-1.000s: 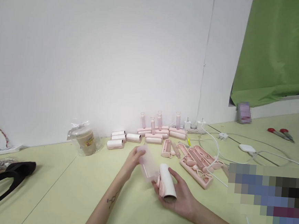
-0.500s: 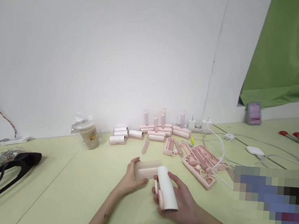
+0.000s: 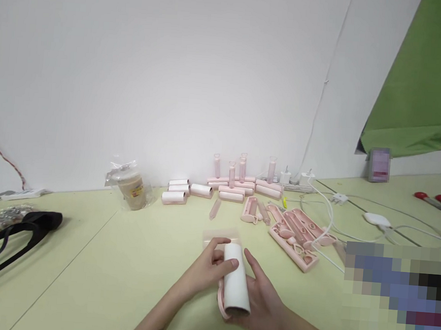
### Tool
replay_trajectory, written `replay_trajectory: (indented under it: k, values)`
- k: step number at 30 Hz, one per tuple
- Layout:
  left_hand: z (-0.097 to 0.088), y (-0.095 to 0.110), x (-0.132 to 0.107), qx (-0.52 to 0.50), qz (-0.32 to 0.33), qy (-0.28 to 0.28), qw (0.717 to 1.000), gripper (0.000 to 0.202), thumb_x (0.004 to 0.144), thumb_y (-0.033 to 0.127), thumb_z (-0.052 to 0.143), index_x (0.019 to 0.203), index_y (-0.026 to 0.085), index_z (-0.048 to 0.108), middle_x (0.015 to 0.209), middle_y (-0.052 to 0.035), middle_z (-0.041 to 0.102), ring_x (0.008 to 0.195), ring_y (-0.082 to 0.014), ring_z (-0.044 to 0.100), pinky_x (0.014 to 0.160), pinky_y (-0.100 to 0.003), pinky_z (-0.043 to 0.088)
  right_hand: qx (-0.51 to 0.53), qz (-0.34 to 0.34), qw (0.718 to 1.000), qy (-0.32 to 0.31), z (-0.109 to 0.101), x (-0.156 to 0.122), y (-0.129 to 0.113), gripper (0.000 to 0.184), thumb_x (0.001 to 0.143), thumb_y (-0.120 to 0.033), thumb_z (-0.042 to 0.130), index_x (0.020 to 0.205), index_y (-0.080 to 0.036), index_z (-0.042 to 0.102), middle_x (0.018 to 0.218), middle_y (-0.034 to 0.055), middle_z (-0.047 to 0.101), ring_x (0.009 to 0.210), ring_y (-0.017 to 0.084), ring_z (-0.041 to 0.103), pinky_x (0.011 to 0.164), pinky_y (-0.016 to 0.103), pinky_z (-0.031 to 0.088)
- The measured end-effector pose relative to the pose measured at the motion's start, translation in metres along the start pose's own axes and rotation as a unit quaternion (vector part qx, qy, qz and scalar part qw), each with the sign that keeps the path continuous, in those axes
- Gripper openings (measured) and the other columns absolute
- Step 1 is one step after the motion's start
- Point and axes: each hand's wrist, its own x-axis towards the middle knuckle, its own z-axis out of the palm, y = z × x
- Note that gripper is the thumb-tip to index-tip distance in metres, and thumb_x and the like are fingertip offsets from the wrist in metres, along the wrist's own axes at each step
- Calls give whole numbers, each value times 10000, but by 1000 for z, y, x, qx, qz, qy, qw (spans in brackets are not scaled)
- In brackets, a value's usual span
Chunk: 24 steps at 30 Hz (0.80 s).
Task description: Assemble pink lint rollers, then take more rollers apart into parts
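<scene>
A lint roller (image 3: 237, 283) with a white roll and a pink frame is held between my two hands, its hollow end tilted toward me. My left hand (image 3: 212, 266) grips the far end, thumb on the white roll and fingers around its left side. From underneath and the right, my right hand (image 3: 265, 303) cradles the roller, its thumb raised off the roll and most fingers hidden. Just behind my hands a clear pinkish cover (image 3: 220, 233) lies on the table, partly hidden by my left hand.
White rolls (image 3: 173, 197) lie at the back. Beside them stand pink rollers (image 3: 231, 194) and upright pink handles (image 3: 232, 175). Opened pink cases (image 3: 293, 249) and white cables (image 3: 331, 214) are to the right. A bagged cup (image 3: 132, 191) and black strap (image 3: 32, 226) are left, scissors (image 3: 437, 201) far right.
My left hand has let go of the clear cover and moved right onto the lint roller. The roller has shifted slightly left, in my right hand. The view has tilted slightly.
</scene>
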Motion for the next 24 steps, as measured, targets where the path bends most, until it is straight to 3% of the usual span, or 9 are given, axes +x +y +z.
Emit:
replay_trajectory:
  k: [3,6,8,11,14,16,18,21,24]
  values:
    - [-2,2,0,-129,32,30,991,571,678,304,678,1162,196,395,953,-58,581,873,-197,544,740,-296,410,-7,12,998,64,0,2,1,571,762,-656,354,706,-137,584,538,20,556,474,132,493,540,261,343]
    - [-4,9,-3,-238,93,46,966,619,665,258,679,1204,235,376,946,-43,564,841,-192,552,716,-295,424,-47,-31,983,174,-5,4,-1,279,738,-427,549,662,-161,575,491,-43,475,443,94,435,482,226,319]
    - [-5,11,-6,-294,119,35,948,622,680,254,643,1229,243,350,972,-55,560,842,-202,563,708,-307,439,-76,-86,971,212,-9,2,-8,124,696,-282,631,757,-177,603,529,-60,483,459,76,426,457,198,301]
    - [-3,6,-5,-323,110,1,940,584,690,270,564,1225,229,333,985,-77,560,794,-209,578,631,-312,466,-114,-156,953,233,-12,-3,-30,299,666,-241,699,945,-212,595,559,-80,477,415,43,338,395,166,235]
    - [4,-10,-1,-239,48,-37,969,569,657,242,512,1191,244,318,938,-55,558,670,-176,564,521,-292,461,-156,-196,938,239,-9,-9,-49,279,678,-293,705,916,-194,597,465,-106,375,375,36,190,364,169,155]
    - [9,-21,2,-136,38,-39,989,573,652,195,501,1184,258,296,935,-31,550,648,-149,541,534,-279,449,-186,-213,929,240,-7,-12,-54,249,697,-333,688,880,-189,603,415,-116,316,378,43,154,368,178,145]
    - [15,-28,3,-49,79,-39,995,575,672,150,494,1195,245,273,969,-27,550,726,-148,532,645,-292,438,-216,-213,923,237,-6,-12,-51,226,700,-347,683,834,-179,613,412,-109,320,381,45,157,373,192,137]
    - [21,-30,1,2,149,-47,988,585,710,120,480,1224,219,218,1076,-49,540,906,-173,508,811,-317,381,-257,-193,919,229,-7,-10,-40,205,714,-348,669,700,-152,613,497,-67,418,406,42,220,382,205,139]
    - [22,-26,-2,18,159,-50,986,613,732,100,462,1247,235,160,1180,-60,490,987,-180,487,858,-319,360,-283,-191,911,229,-10,-9,-32,242,757,-373,618,660,-152,608,552,-47,463,430,46,265,389,205,160]
